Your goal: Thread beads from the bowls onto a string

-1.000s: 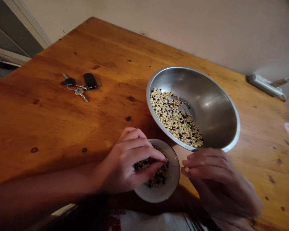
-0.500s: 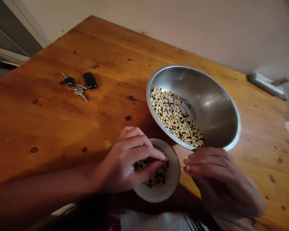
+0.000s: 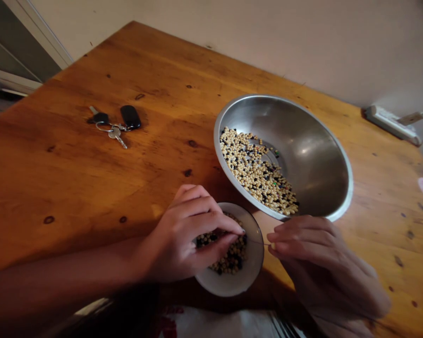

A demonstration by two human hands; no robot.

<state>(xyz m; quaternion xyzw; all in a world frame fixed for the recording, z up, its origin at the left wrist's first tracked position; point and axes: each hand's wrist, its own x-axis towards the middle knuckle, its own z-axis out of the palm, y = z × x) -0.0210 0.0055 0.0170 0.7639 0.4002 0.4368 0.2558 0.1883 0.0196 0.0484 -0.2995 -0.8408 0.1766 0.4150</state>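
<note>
My left hand (image 3: 193,234) is above a small white bowl (image 3: 254,277), thumb and index finger pinched together. A small dark spot, perhaps a bead, shows at those fingertips. From there a thin thread (image 3: 256,242) runs across the bowl's right rim to my right hand (image 3: 324,258). That hand is closed in a pinch, with a small pale bead (image 3: 272,245) at its fingertips where the thread ends from view. Cream and black beads (image 3: 234,258) lie in the small bowl, partly hidden beneath my left hand.
Behind my hands stands a large steel bowl (image 3: 317,155), with cream and black beads (image 3: 254,169) along its left side. Keys with a black fob (image 3: 130,117) lie on the wooden table (image 3: 155,155). A power strip (image 3: 391,124) sits by the wall.
Very little differs. Both hands keep their pinches, with the thread stretched between them; my right hand has shifted very slightly left.
</note>
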